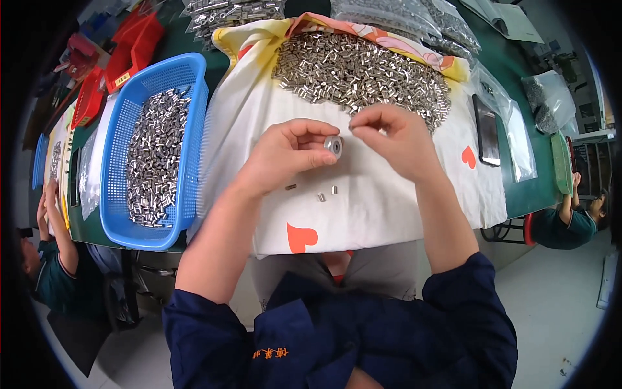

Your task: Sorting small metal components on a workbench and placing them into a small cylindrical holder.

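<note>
My left hand is closed on a round metal piece with a hole in its middle, gripped between thumb and fingers. Just to its right, my right hand is in a pinch; a small dark bit shows at the fingertips, too small to name. The two hands are apart. Beyond them, a large pile of small shiny metal sleeves lies on a white and yellow cloth. Nearer to me, a few loose sleeves lie on the cloth below my left hand.
At left stands a blue basket holding many metal sleeves. Red bins are beyond it. A phone and plastic bags lie at right; bags of metal parts line the back. Other people work at both sides.
</note>
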Tool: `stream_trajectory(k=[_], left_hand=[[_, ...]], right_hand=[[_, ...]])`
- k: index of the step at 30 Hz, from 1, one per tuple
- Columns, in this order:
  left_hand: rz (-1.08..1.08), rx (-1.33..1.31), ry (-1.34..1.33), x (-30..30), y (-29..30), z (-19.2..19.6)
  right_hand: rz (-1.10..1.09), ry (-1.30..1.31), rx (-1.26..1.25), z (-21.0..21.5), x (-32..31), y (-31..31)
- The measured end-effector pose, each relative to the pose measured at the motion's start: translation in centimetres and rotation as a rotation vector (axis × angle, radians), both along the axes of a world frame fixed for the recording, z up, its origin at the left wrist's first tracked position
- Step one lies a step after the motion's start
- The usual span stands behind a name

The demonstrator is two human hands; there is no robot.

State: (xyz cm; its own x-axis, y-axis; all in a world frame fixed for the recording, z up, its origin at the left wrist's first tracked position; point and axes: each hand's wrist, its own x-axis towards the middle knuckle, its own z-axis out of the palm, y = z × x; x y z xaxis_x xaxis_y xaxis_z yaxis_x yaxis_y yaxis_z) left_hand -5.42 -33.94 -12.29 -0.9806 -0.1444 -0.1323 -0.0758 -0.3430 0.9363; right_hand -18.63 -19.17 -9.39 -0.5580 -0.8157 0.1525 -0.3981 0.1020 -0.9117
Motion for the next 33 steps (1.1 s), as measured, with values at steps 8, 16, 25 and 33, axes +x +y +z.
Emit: stream_trajectory(k=[8,16,25,33], left_hand=[[0.070,-0.056,-0.022,-0.6,0.2,0.2],[0.152,-0.283,-0.074,-0.6,0.6,0.2],[0.068,-0.227,-0.097,-0.4,0.5,0.4],[-0.071,-0.230,-0.117,-0.3,0.9,0.6]], right_hand=[[0.080,0.048,0.034,-0.3,0.9,0.1],[0.025,0.544,-0.095,-1.0,1.7,-0.2],[0.119,-0.017,0.173,-0.2,0.1,0.2],[-0.141,0.456,0.218,-1.6,-3.0,1.0]])
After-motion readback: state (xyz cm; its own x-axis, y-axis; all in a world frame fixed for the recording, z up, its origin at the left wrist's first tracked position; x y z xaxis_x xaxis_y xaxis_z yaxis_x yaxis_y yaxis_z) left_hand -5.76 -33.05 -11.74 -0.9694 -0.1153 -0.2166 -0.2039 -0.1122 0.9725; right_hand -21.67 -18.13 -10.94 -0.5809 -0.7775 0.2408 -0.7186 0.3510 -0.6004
